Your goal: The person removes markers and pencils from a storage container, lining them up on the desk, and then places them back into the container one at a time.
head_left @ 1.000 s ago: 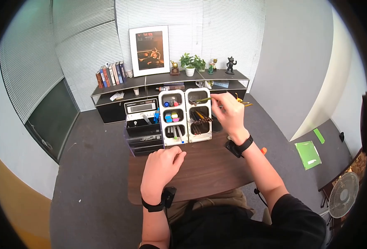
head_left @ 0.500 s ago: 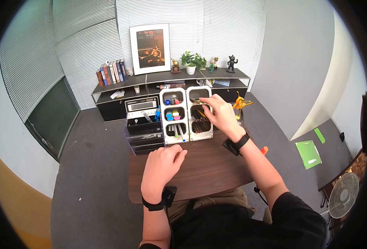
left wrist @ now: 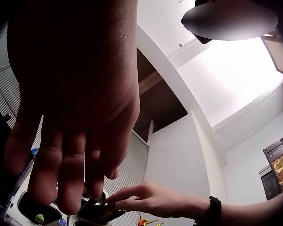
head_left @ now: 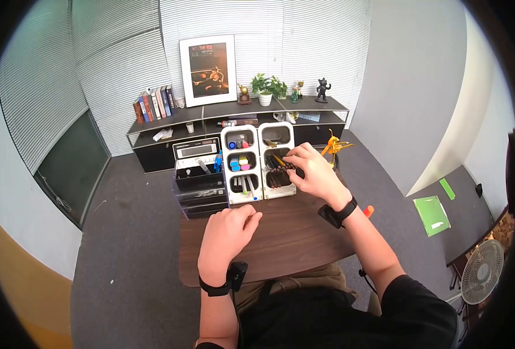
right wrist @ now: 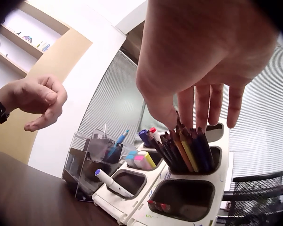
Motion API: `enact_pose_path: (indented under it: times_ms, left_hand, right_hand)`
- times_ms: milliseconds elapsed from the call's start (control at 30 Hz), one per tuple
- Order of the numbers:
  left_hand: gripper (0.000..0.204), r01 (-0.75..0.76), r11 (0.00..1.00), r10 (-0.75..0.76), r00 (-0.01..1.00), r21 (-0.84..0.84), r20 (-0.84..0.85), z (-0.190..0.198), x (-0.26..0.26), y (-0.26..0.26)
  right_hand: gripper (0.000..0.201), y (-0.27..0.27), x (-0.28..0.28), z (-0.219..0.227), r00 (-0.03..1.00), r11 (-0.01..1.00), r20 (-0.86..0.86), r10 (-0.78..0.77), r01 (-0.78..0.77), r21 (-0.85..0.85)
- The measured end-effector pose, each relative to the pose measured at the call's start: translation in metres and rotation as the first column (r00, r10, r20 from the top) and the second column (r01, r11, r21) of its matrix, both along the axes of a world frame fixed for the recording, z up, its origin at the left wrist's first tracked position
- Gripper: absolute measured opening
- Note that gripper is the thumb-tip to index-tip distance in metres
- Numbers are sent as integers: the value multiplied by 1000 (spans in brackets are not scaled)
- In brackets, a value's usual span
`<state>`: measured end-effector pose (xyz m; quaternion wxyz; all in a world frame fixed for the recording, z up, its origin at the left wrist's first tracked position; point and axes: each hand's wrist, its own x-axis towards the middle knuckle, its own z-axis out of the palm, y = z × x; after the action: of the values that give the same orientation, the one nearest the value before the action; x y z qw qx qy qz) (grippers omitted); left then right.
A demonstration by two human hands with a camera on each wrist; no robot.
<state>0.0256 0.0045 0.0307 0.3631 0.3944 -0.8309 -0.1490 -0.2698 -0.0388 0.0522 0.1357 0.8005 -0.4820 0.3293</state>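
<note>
My right hand [head_left: 315,171] is over the right-hand white organizer [head_left: 293,189], thumb and fingers apart around the tops of the pencils [right wrist: 188,150] in its middle compartment. In the right wrist view, the fingers [right wrist: 201,106] reach down behind the pencil tips and the thumb is in front. One olive-green pencil [head_left: 271,142] lies in the top compartment. Red-ended pencils [right wrist: 159,205] sit low in the bottom one. My left hand [head_left: 227,232] hangs loosely curled over the near part of the table [head_left: 286,238], holding nothing.
Beside it, another white organizer [head_left: 226,186] holds highlighters [head_left: 239,163] and white markers [head_left: 249,185]. Left of that is a black desk box [head_left: 199,181] with a blue pen [head_left: 218,162]. An orange object [head_left: 368,212] shows at the table's right edge.
A second ago my right hand held the green pencil at the top compartment. The pencil now lies there, and the hand has come down to the middle compartment. The left hand stays still.
</note>
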Motion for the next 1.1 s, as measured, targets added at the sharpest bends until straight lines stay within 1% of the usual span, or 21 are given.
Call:
enact_pose_path:
  times_ms: [100,267,333,467,533,567,633,667,700,767,900,933,1067,1100]
  left_hand:
    - [27,0,1000,0,1000,-1,9,3,0,2]
    - [28,6,1000,-5,1000,-16,6,3,0,2]
    - [29,9,1000,-9,1000,-21,0,3,0,2]
    - [28,3,1000,-3,1000,-18,12,3,1,2]
    - [26,6,1000,-6,1000,-14,-14,1,1,1]
    - [26,6,1000,-6,1000,-14,-14,1,1,1]
    - [26,8,1000,-8,1000,-14,-13,1,1,2]
    - [26,8,1000,-8,1000,-14,-13,2,1,2]
    - [28,9,1000,-9,1000,-12,-4,4,1,3]
    - [29,11,1000,-11,1000,-13,6,6,1,3]
    - [30,4,1000,-4,1000,-22,18,5,0,3]
    - [30,3,1000,-2,1000,-15,25,5,0,4]
    - [31,14,1000,-14,1000,-12,17,5,0,4]
    - [31,7,1000,-7,1000,-8,23,7,0,5]
  right_hand:
    - [26,-3,-2,-6,1000,1000,-10,-2,1,-7]
    - [19,-2,0,-4,1000,1000,-18,0,0,-17]
    - [16,-2,-2,-3,999,999,-43,15,-16,-42]
    - [14,2,-1,0,999,996,-40,13,-17,-83]
    - [13,5,1,4,1000,975,21,-14,18,-221]
    - [13,7,2,8,1000,975,21,-14,18,-221]
    - [14,11,3,18,996,929,59,-60,77,-362]
    - [15,12,2,22,996,907,73,-45,71,-414]
    - [15,14,3,29,996,907,74,-45,72,-414]
    - [15,21,7,42,984,871,180,-5,92,-482]
    - [15,22,11,53,980,850,197,32,77,-522]
    - [14,18,12,52,984,853,177,20,75,-517]
    - [13,-11,10,33,992,863,118,46,20,-504]
    - [15,-15,11,28,993,882,118,28,31,-470]
